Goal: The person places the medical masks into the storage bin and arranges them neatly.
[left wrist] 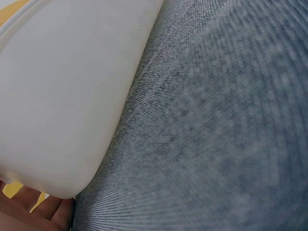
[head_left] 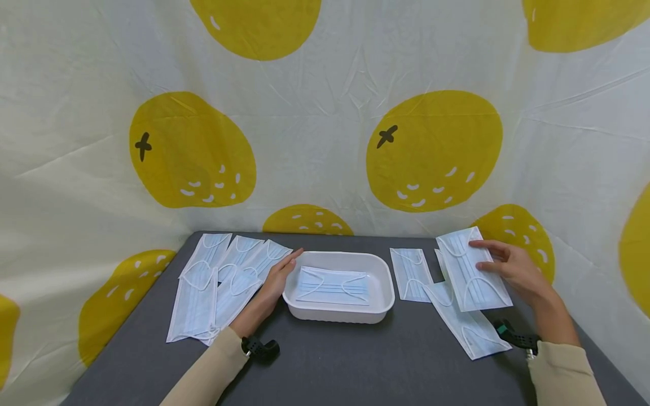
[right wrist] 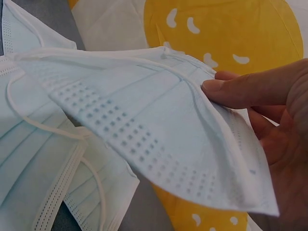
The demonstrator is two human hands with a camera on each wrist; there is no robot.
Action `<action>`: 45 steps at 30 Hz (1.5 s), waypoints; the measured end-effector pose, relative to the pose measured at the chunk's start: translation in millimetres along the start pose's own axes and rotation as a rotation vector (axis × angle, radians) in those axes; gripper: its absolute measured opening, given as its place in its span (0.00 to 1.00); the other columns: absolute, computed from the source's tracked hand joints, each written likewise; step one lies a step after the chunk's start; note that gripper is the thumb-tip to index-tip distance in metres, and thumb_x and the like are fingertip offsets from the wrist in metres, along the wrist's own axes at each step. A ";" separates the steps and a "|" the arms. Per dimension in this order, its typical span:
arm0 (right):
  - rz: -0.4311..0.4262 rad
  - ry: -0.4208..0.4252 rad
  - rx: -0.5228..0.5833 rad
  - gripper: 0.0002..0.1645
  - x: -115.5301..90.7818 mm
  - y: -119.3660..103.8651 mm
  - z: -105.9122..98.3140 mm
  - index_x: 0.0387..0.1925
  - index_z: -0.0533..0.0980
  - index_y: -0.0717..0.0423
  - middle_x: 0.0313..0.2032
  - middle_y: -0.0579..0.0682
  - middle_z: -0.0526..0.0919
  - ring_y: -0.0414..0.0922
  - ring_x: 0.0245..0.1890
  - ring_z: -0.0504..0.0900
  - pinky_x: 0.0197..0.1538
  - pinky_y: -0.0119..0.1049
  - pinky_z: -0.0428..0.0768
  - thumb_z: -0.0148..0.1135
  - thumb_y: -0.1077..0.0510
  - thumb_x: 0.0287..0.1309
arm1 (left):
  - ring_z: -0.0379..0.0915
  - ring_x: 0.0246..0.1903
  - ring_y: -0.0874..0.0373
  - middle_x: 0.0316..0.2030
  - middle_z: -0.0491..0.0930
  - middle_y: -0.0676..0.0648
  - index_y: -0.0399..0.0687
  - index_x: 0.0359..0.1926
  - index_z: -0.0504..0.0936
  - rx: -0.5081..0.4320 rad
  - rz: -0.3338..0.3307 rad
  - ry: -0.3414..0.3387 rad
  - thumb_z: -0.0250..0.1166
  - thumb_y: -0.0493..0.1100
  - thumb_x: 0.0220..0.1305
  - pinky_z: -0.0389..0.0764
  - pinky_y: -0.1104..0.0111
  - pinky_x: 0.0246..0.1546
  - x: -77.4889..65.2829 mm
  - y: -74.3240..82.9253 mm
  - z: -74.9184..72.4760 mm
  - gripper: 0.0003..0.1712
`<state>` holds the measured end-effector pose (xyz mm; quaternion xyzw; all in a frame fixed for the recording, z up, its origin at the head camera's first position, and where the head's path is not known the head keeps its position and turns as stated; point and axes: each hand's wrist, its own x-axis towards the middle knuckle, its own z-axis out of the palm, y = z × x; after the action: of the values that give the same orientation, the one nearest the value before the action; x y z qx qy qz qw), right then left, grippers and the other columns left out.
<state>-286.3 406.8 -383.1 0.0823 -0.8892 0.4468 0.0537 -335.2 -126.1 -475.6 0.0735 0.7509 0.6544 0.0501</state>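
At the right of the head view, my right hand pinches a light blue face mask by its edge, thumb on top. The right wrist view shows that mask bent and raised over other masks. Against the left end of a white plastic tub rests my left hand, its fingers fairly straight along the wall. In the left wrist view the fingers touch the corner of the tub. One face mask lies flat inside the tub, ear loops up.
Several overlapping masks lie left of the tub, partly behind my left forearm. Right of it lie another mask and a slanted mask under the raised one. A fruit-print curtain hangs behind the dark table.
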 end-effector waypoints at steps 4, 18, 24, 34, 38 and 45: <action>-0.026 0.000 -0.003 0.32 0.1 -6.2 1.9 0.68 0.71 0.69 0.50 0.15 0.73 0.20 0.47 0.73 0.48 0.14 0.75 0.66 0.56 0.69 | 0.46 0.82 0.47 0.79 0.62 0.48 0.54 0.77 0.68 0.002 -0.004 0.004 0.44 0.49 0.84 0.43 0.44 0.82 0.5 -0.6 0.2 0.26; -0.053 -0.008 0.006 0.31 4.4 -23.3 9.5 0.67 0.72 0.67 0.50 0.15 0.75 0.20 0.47 0.75 0.48 0.13 0.74 0.67 0.57 0.68 | 0.47 0.82 0.47 0.79 0.63 0.47 0.55 0.76 0.69 0.003 -0.003 0.014 0.43 0.50 0.84 0.43 0.44 0.81 -0.5 1.1 0.3 0.26; -0.081 -0.023 0.037 0.29 4.7 -29.8 14.2 0.66 0.73 0.69 0.50 0.17 0.77 0.25 0.45 0.78 0.46 0.17 0.79 0.67 0.61 0.67 | 0.47 0.82 0.47 0.79 0.62 0.47 0.56 0.76 0.70 0.010 -0.012 0.008 0.43 0.50 0.84 0.43 0.43 0.81 -0.2 0.7 -0.2 0.26; -0.140 -0.055 0.031 0.28 8.7 -40.2 26.2 0.65 0.73 0.71 0.51 0.19 0.78 0.24 0.48 0.76 0.48 0.16 0.77 0.67 0.64 0.66 | 0.46 0.82 0.46 0.79 0.62 0.47 0.56 0.75 0.71 0.004 -0.014 0.003 0.43 0.51 0.84 0.42 0.42 0.81 -1.8 1.6 -0.7 0.26; -0.151 -0.063 0.011 0.28 10.2 -47.2 31.0 0.64 0.74 0.69 0.52 0.19 0.78 0.23 0.50 0.75 0.49 0.16 0.77 0.67 0.63 0.66 | 0.46 0.82 0.46 0.79 0.62 0.46 0.55 0.75 0.70 -0.004 -0.009 -0.004 0.43 0.51 0.84 0.42 0.42 0.81 -2.7 2.9 -1.0 0.26; -0.136 -0.056 -0.062 0.28 11.3 -60.0 37.3 0.65 0.76 0.65 0.60 0.49 0.82 0.26 0.48 0.75 0.48 0.18 0.78 0.68 0.60 0.66 | 0.46 0.82 0.46 0.79 0.62 0.47 0.56 0.76 0.70 -0.003 -0.009 -0.001 0.43 0.51 0.84 0.42 0.43 0.81 -2.3 3.2 -1.1 0.26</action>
<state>-286.5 340.5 -356.3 0.1534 -0.8961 0.4118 0.0618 -333.0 -127.2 -472.4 0.0701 0.7502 0.6554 0.0535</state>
